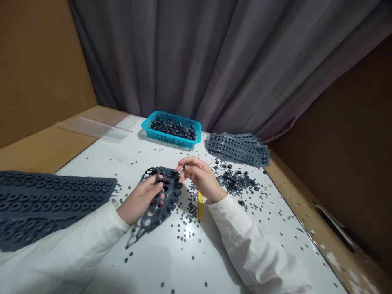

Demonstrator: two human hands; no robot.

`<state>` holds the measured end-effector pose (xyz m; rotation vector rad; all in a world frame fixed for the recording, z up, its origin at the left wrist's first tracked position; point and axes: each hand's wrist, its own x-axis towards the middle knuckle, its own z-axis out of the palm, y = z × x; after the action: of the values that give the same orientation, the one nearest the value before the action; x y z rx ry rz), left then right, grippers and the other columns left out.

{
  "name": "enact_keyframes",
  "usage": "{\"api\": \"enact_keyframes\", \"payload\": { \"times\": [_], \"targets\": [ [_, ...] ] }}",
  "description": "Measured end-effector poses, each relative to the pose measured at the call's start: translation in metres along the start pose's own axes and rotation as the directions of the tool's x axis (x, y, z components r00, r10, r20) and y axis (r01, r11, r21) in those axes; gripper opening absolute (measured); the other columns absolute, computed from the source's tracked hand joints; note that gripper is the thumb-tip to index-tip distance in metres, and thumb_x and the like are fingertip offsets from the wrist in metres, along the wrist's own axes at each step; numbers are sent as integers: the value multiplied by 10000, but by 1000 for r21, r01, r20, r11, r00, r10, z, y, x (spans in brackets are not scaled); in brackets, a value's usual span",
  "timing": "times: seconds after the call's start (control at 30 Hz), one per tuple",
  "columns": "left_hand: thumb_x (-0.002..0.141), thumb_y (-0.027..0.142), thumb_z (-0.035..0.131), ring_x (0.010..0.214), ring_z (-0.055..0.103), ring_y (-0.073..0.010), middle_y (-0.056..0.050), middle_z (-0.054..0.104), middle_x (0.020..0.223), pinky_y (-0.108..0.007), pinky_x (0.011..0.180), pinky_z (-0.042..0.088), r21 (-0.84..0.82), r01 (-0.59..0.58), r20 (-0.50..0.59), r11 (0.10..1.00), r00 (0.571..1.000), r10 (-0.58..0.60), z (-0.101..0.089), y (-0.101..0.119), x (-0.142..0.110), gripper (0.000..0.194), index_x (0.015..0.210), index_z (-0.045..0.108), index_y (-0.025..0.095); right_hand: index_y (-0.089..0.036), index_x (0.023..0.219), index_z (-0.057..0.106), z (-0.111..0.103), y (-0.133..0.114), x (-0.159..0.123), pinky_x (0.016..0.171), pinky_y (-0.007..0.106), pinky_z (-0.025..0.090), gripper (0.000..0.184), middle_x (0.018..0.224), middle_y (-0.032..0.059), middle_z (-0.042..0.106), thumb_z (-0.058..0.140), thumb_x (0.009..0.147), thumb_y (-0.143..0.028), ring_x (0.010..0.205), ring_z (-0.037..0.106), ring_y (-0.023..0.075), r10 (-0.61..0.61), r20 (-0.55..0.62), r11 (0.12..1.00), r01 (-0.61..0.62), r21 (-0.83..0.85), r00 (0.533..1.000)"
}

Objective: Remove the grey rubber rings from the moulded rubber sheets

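My left hand [142,199] grips a dark grey rubber sheet [167,208] full of round holes, its thumb lying across the top. The sheet is bent and held above the white table. At the sheet's far right edge, my right hand [200,177] has thumb and fingers pinched together. Whatever sits in that pinch is too small to make out. Below the right wrist lies a yellow tool handle [200,206], partly covered by the hand. Small black rubber discs [186,208] are scattered on the table beneath the hands.
A turquoise basket [171,141] of small black rings stands at the back. Punched sheets [239,149] are stacked back right, near a pile of black scraps [237,181]. Uncut sheets [55,200] with raised rings lie left. A clear plastic bag [94,128] rests back left.
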<state>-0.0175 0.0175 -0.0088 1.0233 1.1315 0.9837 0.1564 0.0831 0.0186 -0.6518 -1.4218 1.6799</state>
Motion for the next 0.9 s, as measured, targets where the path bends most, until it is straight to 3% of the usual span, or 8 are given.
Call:
{"api": "enact_keyframes", "payload": {
  "times": [0.07,0.13,0.23,0.3,0.37,0.5,0.63,0.9],
  "targets": [
    [785,417,563,718,588,-170,-14,622,758,-254,646,454,75,-75,-25,994,997,77,0,0,-1,309,970,580,170,-164,798,553,-1,-1,0,542,247,360,144,640,-19,499,436,713,-164,524,460,99,-14,-106,996,5,-86,994],
    [807,371,538,810,587,-183,-37,631,871,-259,705,457,173,-180,-24,968,982,187,-1,-1,-1,228,891,597,167,-160,747,550,2,-5,-3,547,245,339,142,599,-23,449,410,721,-158,543,424,104,-70,-94,948,37,-315,993],
    [841,312,480,749,563,-165,-19,608,803,-246,670,442,338,-309,29,889,948,318,-4,-3,-2,177,816,583,171,-163,782,555,12,-15,-11,617,256,348,90,682,1,499,484,750,-208,641,446,123,-128,127,670,181,-721,984],
    [853,290,447,708,539,-159,-11,578,736,-243,639,423,452,-367,71,813,924,376,-6,-3,-2,189,771,565,168,-166,820,546,17,-21,-16,626,254,345,117,735,15,532,531,762,-266,666,458,129,-95,242,462,258,-848,966],
    [857,262,421,694,524,-159,-11,558,709,-250,634,406,552,-411,117,725,900,421,-8,-3,-3,202,729,544,166,-167,833,538,21,-24,-19,603,246,335,144,733,18,553,527,785,-303,644,461,126,-36,276,345,271,-899,960],
    [844,218,408,658,507,-151,-2,526,663,-249,617,384,627,-498,224,599,852,474,-9,0,-6,199,680,510,169,-169,782,536,23,-24,-20,582,235,327,100,698,16,571,496,796,-260,607,463,120,20,317,274,300,-914,948],
    [845,251,434,631,496,-145,4,501,640,-243,590,374,651,-523,256,550,834,489,-8,3,-7,199,675,504,174,-170,730,515,24,-21,-20,560,236,319,115,663,15,560,490,785,-268,581,453,121,6,335,227,325,-918,942],
    [838,215,435,598,456,-133,8,465,600,-245,570,354,669,-544,298,506,821,488,-7,3,-5,251,594,479,182,-178,662,467,29,-12,-20,557,266,276,165,625,10,539,477,787,-284,531,416,118,-15,341,46,341,-939,940]
  ]
}}
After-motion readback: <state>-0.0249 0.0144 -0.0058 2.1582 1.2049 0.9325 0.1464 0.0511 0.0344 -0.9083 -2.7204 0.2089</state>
